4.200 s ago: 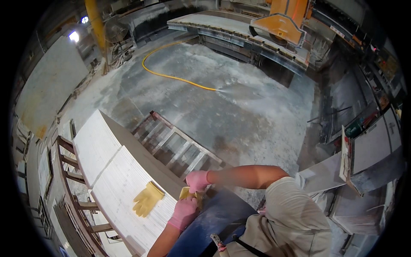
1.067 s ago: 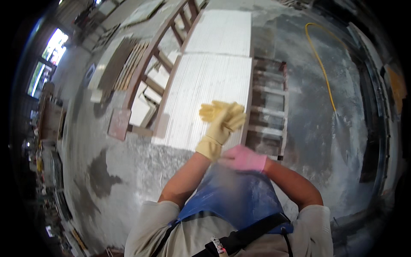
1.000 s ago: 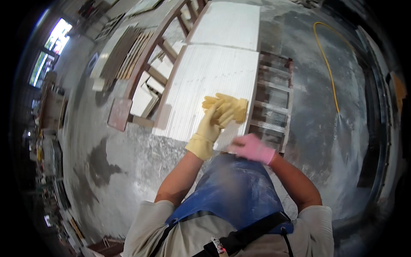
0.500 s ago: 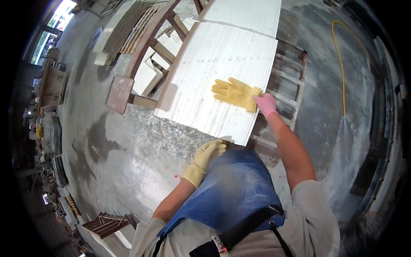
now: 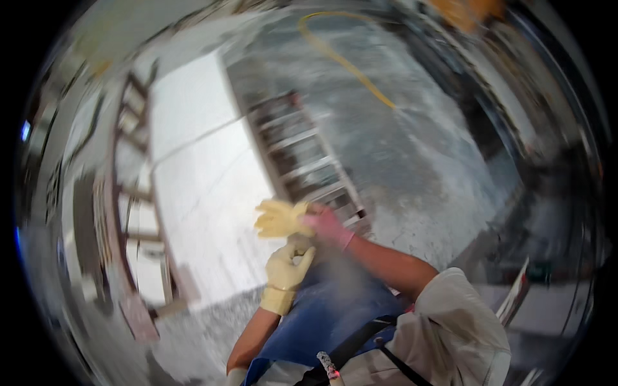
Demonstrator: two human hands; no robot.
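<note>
My right hand [image 5: 327, 225], in a pink glove, grips a yellow rubber glove [image 5: 278, 217] by its cuff. The yellow glove's empty fingers point left, above the near right edge of a white slab stack [image 5: 212, 212]. Just below it is my left hand [image 5: 288, 265], in a pale yellow rubber glove. Its fingers are loosely curled, with an empty gap between thumb and fingers. Motion blurs the picture, and whether the left fingertips touch the yellow glove does not show. A blue apron [image 5: 335, 309] covers my front.
A metal rack with crossbars [image 5: 306, 157] runs along the stack's right side. Left of it stands a brown frame [image 5: 116, 225] with pale offcuts. A yellow hose [image 5: 341, 59] lies on the wet grey floor. A lit cigarette [image 5: 328, 365] juts in at the bottom.
My view has swung right, so the slab stack appears further left. My right hand has drawn the yellow glove in toward me, close to my left hand, which has come up.
</note>
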